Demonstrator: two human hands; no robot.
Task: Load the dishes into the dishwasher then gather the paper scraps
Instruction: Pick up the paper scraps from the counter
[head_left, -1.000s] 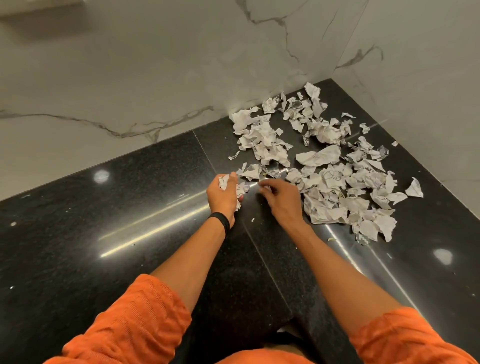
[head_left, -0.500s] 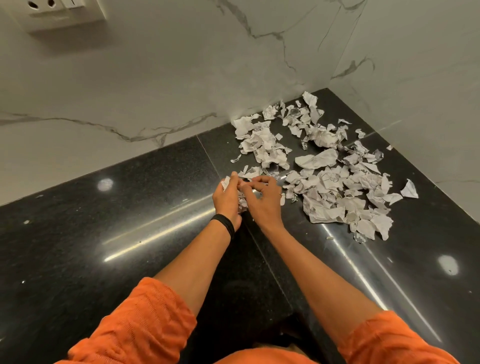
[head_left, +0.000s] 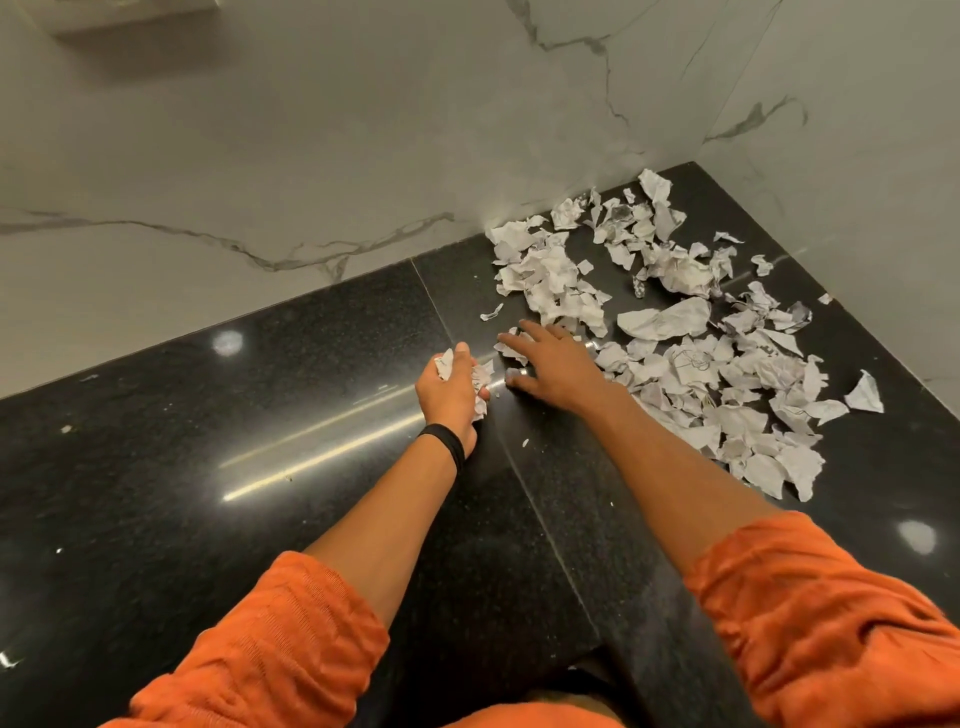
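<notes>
Several torn white paper scraps (head_left: 691, 332) lie spread over the black stone counter (head_left: 260, 467) in the corner by the marble wall. My left hand (head_left: 449, 392), with a black wristband, grips a small bunch of scraps (head_left: 480, 376) just left of the pile. My right hand (head_left: 550, 364) reaches out with spread fingers and rests on scraps at the pile's near left edge. No dishes or dishwasher are in view.
Marble walls (head_left: 311, 156) close the counter at the back and on the right. A seam (head_left: 519, 467) runs through the counter between my arms. Tiny paper crumbs (head_left: 524, 443) lie near it. The counter's left half holds only specks.
My right hand has left my left hand and stretched out flat onto scraps at the pile's edge. My left hand keeps its bunch in about the same place.
</notes>
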